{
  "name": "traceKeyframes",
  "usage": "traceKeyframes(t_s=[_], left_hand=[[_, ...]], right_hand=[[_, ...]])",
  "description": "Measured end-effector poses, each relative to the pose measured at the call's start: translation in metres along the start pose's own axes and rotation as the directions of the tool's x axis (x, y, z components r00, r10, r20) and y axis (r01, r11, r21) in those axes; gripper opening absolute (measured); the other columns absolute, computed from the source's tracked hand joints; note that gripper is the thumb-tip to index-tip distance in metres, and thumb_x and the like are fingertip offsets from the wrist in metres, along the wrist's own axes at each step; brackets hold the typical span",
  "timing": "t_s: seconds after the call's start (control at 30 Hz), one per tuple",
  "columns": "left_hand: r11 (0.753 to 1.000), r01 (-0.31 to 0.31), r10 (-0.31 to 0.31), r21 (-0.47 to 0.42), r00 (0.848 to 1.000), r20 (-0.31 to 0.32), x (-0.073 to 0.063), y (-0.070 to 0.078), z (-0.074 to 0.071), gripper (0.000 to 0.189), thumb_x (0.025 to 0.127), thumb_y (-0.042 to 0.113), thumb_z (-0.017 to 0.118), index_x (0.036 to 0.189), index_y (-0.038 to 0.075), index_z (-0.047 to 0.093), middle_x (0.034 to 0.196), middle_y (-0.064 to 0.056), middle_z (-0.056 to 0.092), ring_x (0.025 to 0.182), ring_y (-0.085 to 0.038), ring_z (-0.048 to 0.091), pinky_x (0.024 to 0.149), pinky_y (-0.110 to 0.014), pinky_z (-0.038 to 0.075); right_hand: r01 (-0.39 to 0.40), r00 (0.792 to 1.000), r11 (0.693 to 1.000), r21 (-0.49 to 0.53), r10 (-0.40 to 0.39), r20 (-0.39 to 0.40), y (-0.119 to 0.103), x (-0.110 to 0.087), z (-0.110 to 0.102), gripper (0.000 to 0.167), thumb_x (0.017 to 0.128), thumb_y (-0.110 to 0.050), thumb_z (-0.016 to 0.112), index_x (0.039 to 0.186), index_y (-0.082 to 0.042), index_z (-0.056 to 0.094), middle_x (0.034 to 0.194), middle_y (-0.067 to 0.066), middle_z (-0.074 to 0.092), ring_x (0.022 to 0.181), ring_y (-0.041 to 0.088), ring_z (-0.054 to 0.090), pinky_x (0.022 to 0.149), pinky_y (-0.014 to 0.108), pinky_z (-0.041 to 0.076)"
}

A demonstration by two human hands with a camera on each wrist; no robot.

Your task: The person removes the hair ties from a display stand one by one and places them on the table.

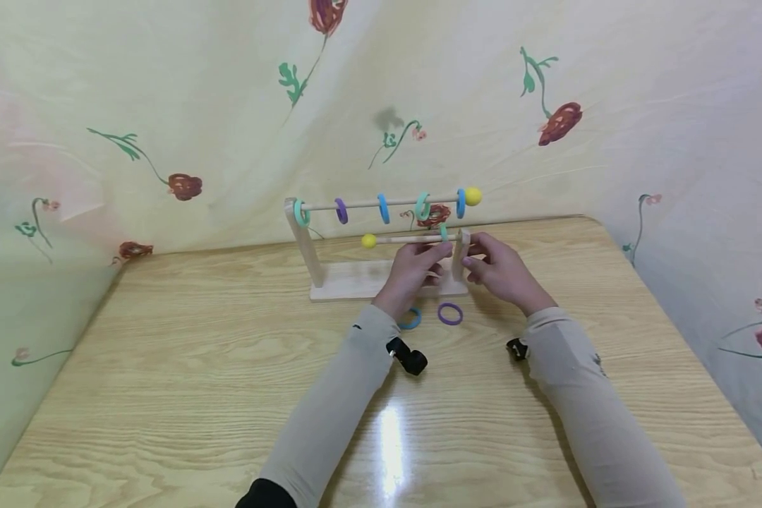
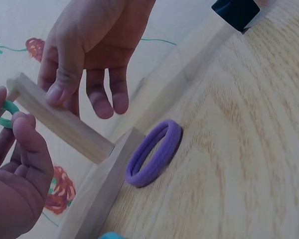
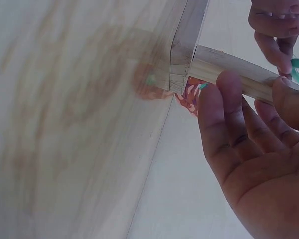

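A wooden stand (image 1: 343, 281) holds two horizontal rods. My left hand (image 1: 413, 271) is at the lower rod (image 1: 406, 240), pinching a green hair tie (image 2: 9, 113) between thumb and fingertips; the tie is around the rod, close to the right post. With thumb in front and fingers behind, my right hand (image 1: 498, 267) grips that right post (image 2: 65, 117), while its other fingers hang loosely in the left wrist view. Several green, purple and blue hair ties, among them a blue one (image 1: 384, 209), hang spaced along the upper rod (image 1: 362, 205).
On the table in front of the stand lie a purple hair tie (image 1: 450, 314) and a blue hair tie (image 1: 410, 319), the latter partly hidden by my left wrist. Yellow balls cap the upper rod's right end (image 1: 473, 196) and the lower rod's left end (image 1: 369, 241). A flowered cloth rises behind.
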State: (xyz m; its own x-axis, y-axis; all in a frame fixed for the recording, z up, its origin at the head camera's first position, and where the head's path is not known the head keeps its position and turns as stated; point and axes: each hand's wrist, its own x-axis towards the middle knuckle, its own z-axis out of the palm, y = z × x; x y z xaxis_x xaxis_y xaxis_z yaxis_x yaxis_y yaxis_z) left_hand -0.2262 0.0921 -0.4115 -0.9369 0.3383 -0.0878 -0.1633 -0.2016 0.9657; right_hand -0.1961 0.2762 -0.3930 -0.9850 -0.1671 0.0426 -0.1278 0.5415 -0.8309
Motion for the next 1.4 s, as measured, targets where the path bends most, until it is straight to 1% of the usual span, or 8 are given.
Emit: traceKeyframes(t_s=[0.23, 0.57, 0.73, 0.87, 1.0, 1.2, 1.33, 1.4], left_hand=[[0.998, 0.001, -0.003, -0.063, 1.000, -0.029, -0.003, -0.001, -0.011, 0.024, 0.096, 0.026, 0.073, 0.109, 0.006, 0.069, 0.093, -0.002, 0.067, 0.066, -0.012, 0.055, 0.055, -0.021, 0.050], [0.997, -0.003, -0.001, -0.072, 0.998, -0.064, -0.010, 0.000, -0.032, 0.029, 0.097, 0.024, 0.071, 0.118, 0.004, 0.064, 0.095, -0.003, 0.066, 0.066, -0.011, 0.056, 0.058, -0.021, 0.050], [0.998, -0.012, 0.007, -0.070, 0.998, -0.066, -0.013, 0.000, -0.039, 0.028, 0.099, 0.022, 0.069, 0.119, 0.003, 0.065, 0.094, -0.003, 0.065, 0.067, -0.012, 0.055, 0.058, -0.021, 0.050], [0.998, -0.016, 0.011, -0.065, 0.997, -0.071, -0.016, 0.001, -0.044, 0.026, 0.099, 0.024, 0.069, 0.116, 0.006, 0.066, 0.095, -0.003, 0.065, 0.067, -0.011, 0.056, 0.059, -0.021, 0.050], [0.997, -0.015, 0.008, -0.081, 0.997, -0.082, -0.020, 0.002, -0.049, 0.030, 0.098, 0.026, 0.070, 0.119, 0.004, 0.066, 0.096, -0.002, 0.066, 0.066, -0.010, 0.056, 0.058, -0.021, 0.051], [0.992, 0.016, -0.024, -0.123, 0.997, -0.069, -0.024, 0.004, -0.061, 0.045, 0.101, 0.026, 0.066, 0.135, -0.003, 0.057, 0.098, -0.001, 0.064, 0.065, -0.009, 0.056, 0.057, -0.019, 0.051], [0.984, 0.024, -0.036, -0.177, 0.997, -0.063, -0.027, 0.007, -0.067, 0.043, 0.102, 0.026, 0.064, 0.133, -0.002, 0.056, 0.097, 0.000, 0.065, 0.064, -0.007, 0.056, 0.055, -0.018, 0.051], [0.979, 0.018, -0.032, -0.204, 0.997, -0.063, -0.028, 0.008, -0.069, 0.037, 0.102, 0.026, 0.064, 0.130, 0.001, 0.058, 0.097, 0.000, 0.065, 0.064, -0.007, 0.056, 0.055, -0.018, 0.051]], right_hand=[[-0.026, 1.000, 1.000, -0.005, 0.026, 0.007, -0.001, 0.000, 0.001, 0.038, 0.105, -0.006, 0.053, 0.141, 0.003, 0.045, 0.129, 0.029, 0.058, 0.087, 0.034, 0.067, 0.076, 0.039, 0.059], [-0.011, 1.000, 1.000, -0.008, 0.011, 0.006, -0.001, 0.000, 0.001, 0.037, 0.105, -0.004, 0.053, 0.140, 0.005, 0.045, 0.128, 0.030, 0.057, 0.086, 0.034, 0.067, 0.073, 0.031, 0.059], [-0.012, 1.000, 1.000, -0.007, 0.012, 0.008, 0.000, 0.000, 0.001, 0.037, 0.105, -0.004, 0.053, 0.140, 0.006, 0.045, 0.128, 0.029, 0.057, 0.087, 0.034, 0.067, 0.075, 0.033, 0.059], [-0.010, 1.000, 1.000, -0.013, 0.010, 0.007, -0.001, -0.001, 0.001, 0.038, 0.105, -0.004, 0.053, 0.141, 0.006, 0.045, 0.127, 0.029, 0.057, 0.088, 0.035, 0.067, 0.076, 0.036, 0.059], [-0.011, 1.000, 1.000, -0.017, 0.011, 0.007, -0.001, -0.001, 0.001, 0.038, 0.105, -0.003, 0.053, 0.141, 0.006, 0.044, 0.127, 0.030, 0.057, 0.088, 0.036, 0.067, 0.077, 0.039, 0.059], [-0.010, 1.000, 1.000, -0.019, 0.011, 0.012, -0.001, -0.001, 0.001, 0.039, 0.105, -0.005, 0.053, 0.142, 0.005, 0.044, 0.127, 0.030, 0.057, 0.088, 0.035, 0.067, 0.077, 0.038, 0.059], [-0.013, 1.000, 1.000, -0.021, 0.013, 0.013, -0.002, -0.001, 0.001, 0.039, 0.105, -0.005, 0.052, 0.142, 0.006, 0.044, 0.128, 0.030, 0.057, 0.088, 0.034, 0.066, 0.077, 0.038, 0.059], [-0.017, 1.000, 1.000, -0.018, 0.017, 0.012, -0.002, -0.001, 0.001, 0.039, 0.105, -0.004, 0.052, 0.142, 0.006, 0.043, 0.128, 0.030, 0.057, 0.088, 0.034, 0.066, 0.078, 0.039, 0.059]])
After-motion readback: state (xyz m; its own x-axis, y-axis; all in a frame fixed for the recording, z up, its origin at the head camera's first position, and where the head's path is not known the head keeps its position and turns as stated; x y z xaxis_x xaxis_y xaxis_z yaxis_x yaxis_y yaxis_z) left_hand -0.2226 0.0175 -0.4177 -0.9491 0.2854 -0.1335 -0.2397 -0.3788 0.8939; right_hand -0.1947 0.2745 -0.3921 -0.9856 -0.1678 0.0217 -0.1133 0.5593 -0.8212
